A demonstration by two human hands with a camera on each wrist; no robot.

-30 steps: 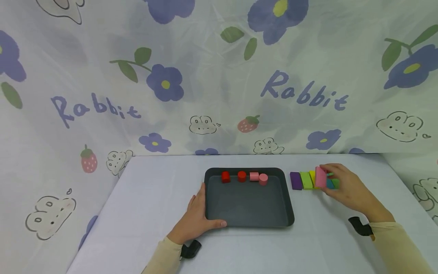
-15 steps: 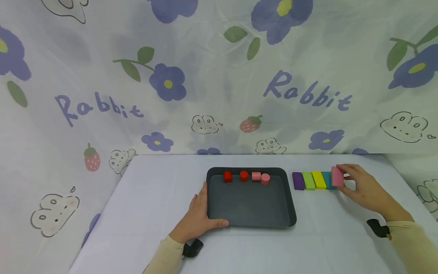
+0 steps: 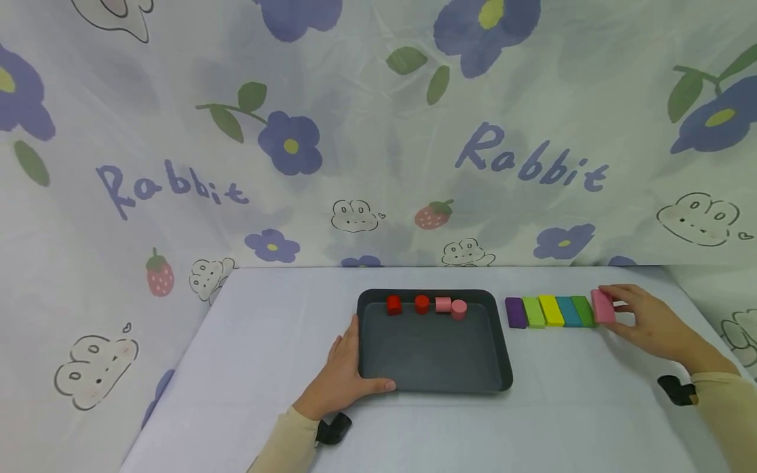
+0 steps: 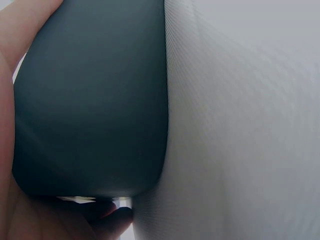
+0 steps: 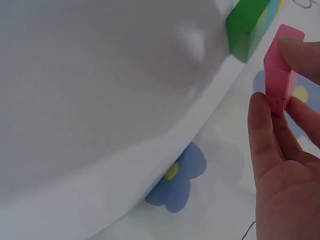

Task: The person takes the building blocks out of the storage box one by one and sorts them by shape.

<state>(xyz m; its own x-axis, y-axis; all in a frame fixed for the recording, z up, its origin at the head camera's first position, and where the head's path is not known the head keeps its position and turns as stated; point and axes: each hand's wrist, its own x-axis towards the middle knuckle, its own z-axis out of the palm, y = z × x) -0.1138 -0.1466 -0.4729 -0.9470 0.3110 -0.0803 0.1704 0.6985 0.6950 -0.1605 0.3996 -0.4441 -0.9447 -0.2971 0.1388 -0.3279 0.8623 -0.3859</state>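
Observation:
My right hand (image 3: 653, 323) pinches a pink rectangular block (image 3: 603, 307) between thumb and fingers, at the right end of a row of coloured blocks. In the right wrist view the pink block (image 5: 278, 70) is raised above the tabletop, apart from the green block (image 5: 247, 30). My left hand (image 3: 336, 381) rests on the near left corner of a dark grey tray (image 3: 434, 355), fingers straight along its left side and thumb along the front rim. The left wrist view shows the tray's outer wall (image 4: 95, 110) close against this hand.
Left of the pink block lie purple (image 3: 516, 313), lime (image 3: 533, 312), yellow (image 3: 551, 311), blue (image 3: 569, 311) and dark green (image 3: 584, 311) blocks. Along the tray's back stand two red pieces (image 3: 422, 304) and two pink cylinders (image 3: 458, 309). A patterned cloth (image 3: 378, 151) hangs behind the table.
My right hand has carried the pink block rightward over the yellow, blue and green blocks to the row's right end. The left hand stays at the tray's corner.

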